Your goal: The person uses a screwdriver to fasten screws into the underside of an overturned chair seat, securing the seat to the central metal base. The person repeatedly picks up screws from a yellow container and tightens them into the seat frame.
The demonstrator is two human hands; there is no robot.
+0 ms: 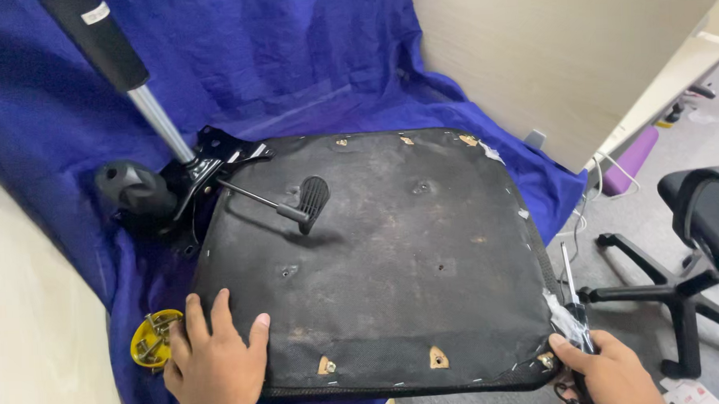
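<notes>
Left grip (214, 360) lies flat and open, fingers spread on the seat pan's (377, 257) near-left corner at about 7 o'clock; right grip (608, 368) is closed around a screwdriver (572, 298) at the near-right corner, about 5 o'clock, shaft pointing away from me; the upturned seat pan fills the middle of the blue cloth (291, 61) spread over the counter; I judge it stiff, fairly heavy, its black fabric grippy rather than slick; the stapled edges look the safest hold, taken at two opposite sides; the tilt mechanism (207, 167) and gas cylinder (132, 82) lie at 10 o'clock, a yellow cup of screws (153, 338) beside my left grip.
</notes>
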